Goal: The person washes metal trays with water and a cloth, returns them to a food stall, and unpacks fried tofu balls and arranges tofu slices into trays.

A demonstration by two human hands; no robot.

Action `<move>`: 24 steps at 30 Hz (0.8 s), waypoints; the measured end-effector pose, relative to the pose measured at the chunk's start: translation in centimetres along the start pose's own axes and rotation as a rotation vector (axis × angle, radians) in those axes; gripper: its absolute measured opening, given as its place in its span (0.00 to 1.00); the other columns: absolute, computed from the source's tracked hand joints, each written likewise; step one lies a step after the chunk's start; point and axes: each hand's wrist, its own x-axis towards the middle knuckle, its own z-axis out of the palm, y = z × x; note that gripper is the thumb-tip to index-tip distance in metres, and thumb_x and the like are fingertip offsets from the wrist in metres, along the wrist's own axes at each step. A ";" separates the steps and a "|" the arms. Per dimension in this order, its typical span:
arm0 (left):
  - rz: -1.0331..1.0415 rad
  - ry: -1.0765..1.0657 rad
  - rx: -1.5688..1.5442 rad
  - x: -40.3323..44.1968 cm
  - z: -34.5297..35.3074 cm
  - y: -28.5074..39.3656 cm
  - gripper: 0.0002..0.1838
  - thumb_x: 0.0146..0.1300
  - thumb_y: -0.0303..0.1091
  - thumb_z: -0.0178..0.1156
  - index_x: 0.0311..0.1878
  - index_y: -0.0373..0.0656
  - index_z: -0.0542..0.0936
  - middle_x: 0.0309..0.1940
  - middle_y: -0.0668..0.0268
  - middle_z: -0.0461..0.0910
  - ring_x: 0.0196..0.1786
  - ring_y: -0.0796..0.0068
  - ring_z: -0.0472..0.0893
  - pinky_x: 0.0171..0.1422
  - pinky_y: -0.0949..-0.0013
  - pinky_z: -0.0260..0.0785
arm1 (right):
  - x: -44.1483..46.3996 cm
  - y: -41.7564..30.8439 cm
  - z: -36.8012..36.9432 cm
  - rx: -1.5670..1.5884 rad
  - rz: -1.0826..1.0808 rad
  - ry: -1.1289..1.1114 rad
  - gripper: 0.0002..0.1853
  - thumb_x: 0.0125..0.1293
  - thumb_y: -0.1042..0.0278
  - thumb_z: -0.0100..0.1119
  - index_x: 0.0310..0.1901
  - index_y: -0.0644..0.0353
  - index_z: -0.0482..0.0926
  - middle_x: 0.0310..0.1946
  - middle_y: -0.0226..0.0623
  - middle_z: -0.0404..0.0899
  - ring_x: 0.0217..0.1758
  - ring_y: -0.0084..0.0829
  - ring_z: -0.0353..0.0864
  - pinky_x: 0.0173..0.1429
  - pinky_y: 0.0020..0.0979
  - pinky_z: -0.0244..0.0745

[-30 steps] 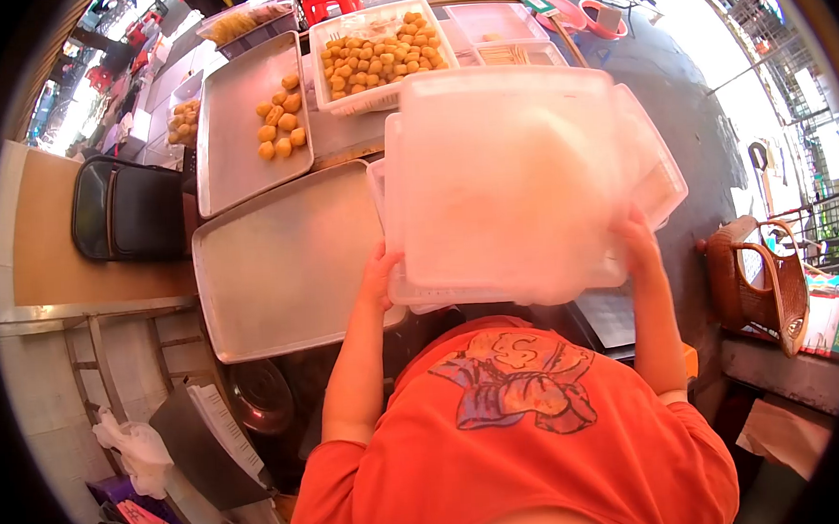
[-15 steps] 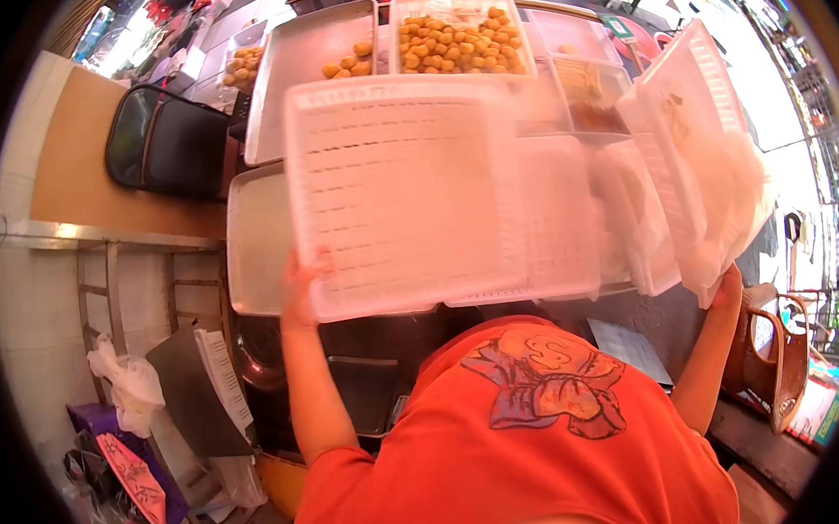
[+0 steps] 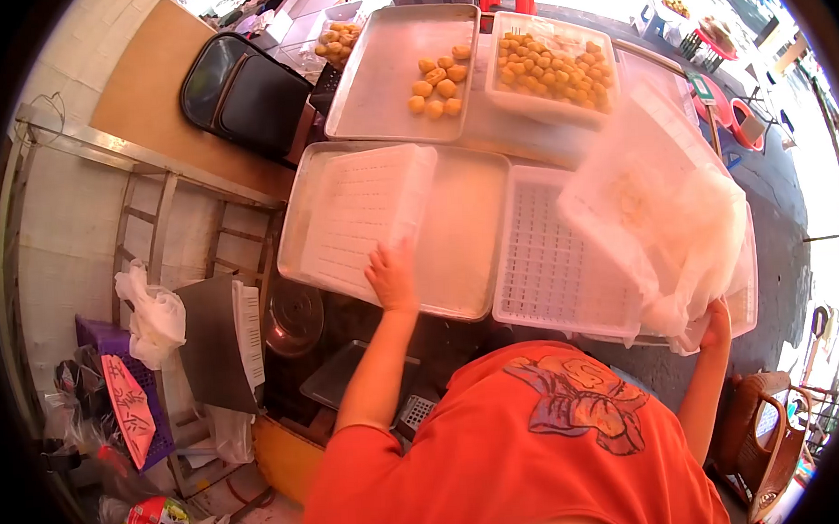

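A white slotted plastic basket [image 3: 366, 208] rests on the left part of a metal tray [image 3: 466, 251]. My left hand [image 3: 394, 277] is at its near right corner, fingers stretched out and apart; light contact is possible. On the right, my right hand [image 3: 715, 327] grips the near edge of another white plastic basket [image 3: 604, 207], held tilted up. A crumpled clear plastic bag [image 3: 704, 240] hangs in and over that basket, partly hiding my right fingers. Between the two, a flat white perforated basket [image 3: 555, 256] lies beside the metal tray.
Farther back, a second metal tray [image 3: 374, 86] carries several round golden balls [image 3: 438, 85]. A white tub [image 3: 572, 105] beside it is full of smaller golden balls. A folded black chair [image 3: 244, 96] stands at left, a brown woven basket [image 3: 760, 439] at lower right.
The left slotted basket has moved left and down onto the metal tray, and my left fingers have loosened from it. The right basket with the bag has tipped inward. The view has turned.
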 end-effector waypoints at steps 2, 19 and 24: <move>0.017 0.033 0.060 -1.7 3.4 1.2 0.25 0.53 0.30 0.55 0.56 0.63 0.71 0.53 0.59 0.65 0.52 0.60 0.67 0.48 0.54 0.59 | 0.1 0.7 0.5 -0.015 0.010 -0.025 0.25 0.53 0.82 0.45 0.56 0.58 0.65 0.44 0.40 0.74 0.44 0.38 0.78 0.45 0.40 0.79; -0.296 -0.668 -1.591 -3.1 8.3 9.4 0.24 0.61 0.44 0.54 0.53 0.35 0.71 0.56 0.52 0.69 0.61 0.57 0.67 0.65 0.62 0.55 | 6.2 9.9 3.4 -0.807 -0.152 0.045 0.27 0.50 0.76 0.46 0.56 0.61 0.67 0.46 0.38 0.75 0.50 0.33 0.73 0.54 0.31 0.68; 0.029 -0.529 -1.516 -5.4 6.2 15.0 0.32 0.54 0.42 0.62 0.58 0.34 0.65 0.53 0.50 0.71 0.57 0.60 0.69 0.62 0.61 0.58 | 10.1 13.6 -0.8 -1.132 -0.381 0.123 0.34 0.48 0.75 0.51 0.62 0.60 0.60 0.61 0.52 0.59 0.65 0.46 0.56 0.68 0.36 0.50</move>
